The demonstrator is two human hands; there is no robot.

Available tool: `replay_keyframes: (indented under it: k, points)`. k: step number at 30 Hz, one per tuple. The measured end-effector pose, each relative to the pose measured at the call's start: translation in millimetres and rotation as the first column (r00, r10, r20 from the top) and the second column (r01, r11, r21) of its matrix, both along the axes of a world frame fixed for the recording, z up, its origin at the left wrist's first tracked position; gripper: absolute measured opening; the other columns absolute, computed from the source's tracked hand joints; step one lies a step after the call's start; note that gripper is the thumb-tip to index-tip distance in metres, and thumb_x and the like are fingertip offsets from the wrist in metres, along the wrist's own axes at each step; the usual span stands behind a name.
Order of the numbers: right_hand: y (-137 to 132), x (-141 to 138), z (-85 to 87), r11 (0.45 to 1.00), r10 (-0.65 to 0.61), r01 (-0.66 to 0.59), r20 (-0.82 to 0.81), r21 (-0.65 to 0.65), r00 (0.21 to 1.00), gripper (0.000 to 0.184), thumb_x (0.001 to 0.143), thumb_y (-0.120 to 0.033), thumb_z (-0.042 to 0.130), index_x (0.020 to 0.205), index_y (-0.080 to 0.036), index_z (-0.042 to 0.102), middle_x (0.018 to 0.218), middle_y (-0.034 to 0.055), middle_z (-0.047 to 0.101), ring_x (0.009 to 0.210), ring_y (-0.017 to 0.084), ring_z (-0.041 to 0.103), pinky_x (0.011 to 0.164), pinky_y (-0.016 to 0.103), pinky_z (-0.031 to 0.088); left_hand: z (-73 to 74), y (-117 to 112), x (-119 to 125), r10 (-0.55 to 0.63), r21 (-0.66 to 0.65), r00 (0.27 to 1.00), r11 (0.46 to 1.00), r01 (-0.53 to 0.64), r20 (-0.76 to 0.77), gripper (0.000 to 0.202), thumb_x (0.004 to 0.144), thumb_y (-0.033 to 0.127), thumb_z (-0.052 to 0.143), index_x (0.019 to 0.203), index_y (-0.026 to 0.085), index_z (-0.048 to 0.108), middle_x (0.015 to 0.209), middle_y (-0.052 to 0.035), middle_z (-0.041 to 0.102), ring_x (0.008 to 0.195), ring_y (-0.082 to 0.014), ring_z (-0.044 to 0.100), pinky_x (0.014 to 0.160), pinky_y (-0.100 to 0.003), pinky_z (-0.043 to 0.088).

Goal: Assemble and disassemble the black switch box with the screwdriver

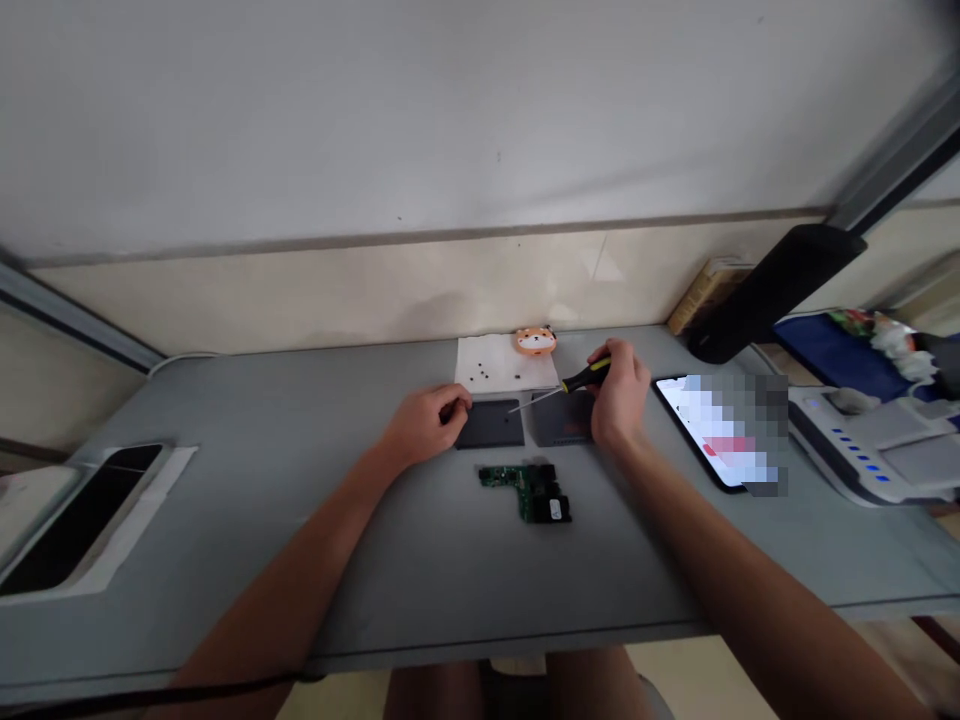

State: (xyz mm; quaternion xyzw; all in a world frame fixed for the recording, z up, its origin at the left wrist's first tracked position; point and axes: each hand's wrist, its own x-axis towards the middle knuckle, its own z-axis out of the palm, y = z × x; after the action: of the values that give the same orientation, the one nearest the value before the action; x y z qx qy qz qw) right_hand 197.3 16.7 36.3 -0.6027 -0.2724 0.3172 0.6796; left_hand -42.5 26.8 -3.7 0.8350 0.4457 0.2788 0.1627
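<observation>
My left hand [424, 425] rests with curled fingers on the left edge of a flat dark cover panel [493, 427] lying on the grey table [300, 540]. My right hand [619, 395] is closed round a screwdriver [564, 385] with a yellow-and-black handle; its thin shaft points left and down over the panel. Under that hand sits a dark grey housing [561, 420]. A green circuit board [527, 488] lies loose in front of both parts, nearer to me. Several small dark screws [481, 375] sit on a white sheet of paper [502, 364] behind the panel.
An orange animal-shaped figure [535, 341] stands at the paper's far edge. A phone [712, 430] with a lit screen lies to the right, beside a white device [862, 440] with blue lights. A black lamp arm [772, 290] leans at back right. A rectangular slot [82, 515] opens in the table's left end.
</observation>
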Motion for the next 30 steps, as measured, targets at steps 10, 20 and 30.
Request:
replay_keyframes:
  k: [10, 20, 30]
  points:
    - [-3.7, -0.5, -3.9, 0.999, 0.032, -0.033, 0.077, 0.001, 0.997, 0.029, 0.083, -0.038, 0.052, 0.059, -0.022, 0.054, 0.058, -0.0033, 0.044, 0.053, 0.012, 0.043, 0.045, 0.025, 0.033, 0.5, -0.2, 1.8, -0.003, -0.009, 1.000, 1.000, 0.003, 0.011, 0.016, 0.083, 0.018, 0.048, 0.080, 0.020, 0.063, 0.068, 0.0007, 0.063, 0.057, -0.0124, 0.051, 0.059, -0.024, 0.040]
    - [-1.6, 1.3, -5.2, 0.999, -0.015, 0.012, 0.061, 0.045, 0.998, 0.030, 0.083, -0.037, 0.052, 0.057, -0.022, 0.054, 0.057, -0.0034, 0.040, 0.056, 0.013, 0.041, 0.049, 0.024, 0.031, -1.0, 1.6, 1.8, -0.005, -0.013, 1.000, 1.000, 0.005, 0.021, 0.015, 0.082, 0.018, 0.047, 0.079, 0.019, 0.062, 0.064, 0.0021, 0.060, 0.054, -0.0119, 0.048, 0.059, -0.024, 0.039]
    - [-4.4, -4.7, -14.5, 0.969, -0.041, -0.021, 0.246, 0.247, 0.968, 0.035, 0.088, -0.038, 0.048, 0.056, -0.023, 0.049, 0.058, -0.0040, 0.038, 0.058, 0.013, 0.043, 0.056, 0.027, 0.035, -0.4, 2.0, 2.1, 0.000, -0.006, 1.000, 1.000, 0.000, 0.011, 0.016, 0.080, 0.021, 0.047, 0.076, 0.020, 0.062, 0.064, 0.0014, 0.061, 0.054, -0.0123, 0.047, 0.058, -0.025, 0.038]
